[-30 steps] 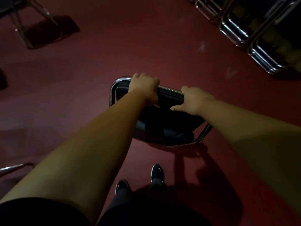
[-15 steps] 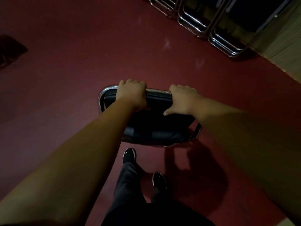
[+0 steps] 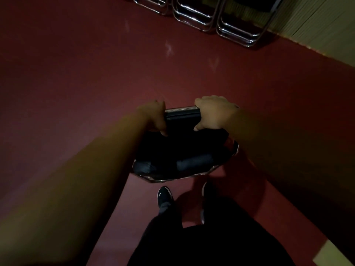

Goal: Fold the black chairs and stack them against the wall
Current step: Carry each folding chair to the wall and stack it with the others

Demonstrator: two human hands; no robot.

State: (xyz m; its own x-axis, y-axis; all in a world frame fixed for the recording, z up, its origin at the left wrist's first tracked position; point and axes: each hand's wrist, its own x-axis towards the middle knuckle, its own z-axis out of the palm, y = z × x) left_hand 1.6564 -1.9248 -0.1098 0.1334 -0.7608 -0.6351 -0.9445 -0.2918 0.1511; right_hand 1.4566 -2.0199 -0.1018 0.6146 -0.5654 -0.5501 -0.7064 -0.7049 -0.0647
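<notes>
Fingertips of the left hand (image 3: pixel 154 117) and right hand (image 3: pixel 216 114) vanish over the far side of the chair (image 3: pixel 182 120). The left forearm (image 3: pixel 86 169) covers its left side. Its dark lower half blurs, so seat and back can't be told apart. Up top, the stacked chairs (image 3: pixel 238 33) run off the edge. The right shoe (image 3: pixel 207 190) is lost in shadow.

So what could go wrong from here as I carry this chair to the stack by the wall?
The chair hangs low, its bottom frame just ahead of your left shoe, so a stride might kick it. The left hand and right hand wrap the top rail; fingers could get pinched against the stacked chairs. Their chrome legs jut onto the floor, a trip risk.
</notes>
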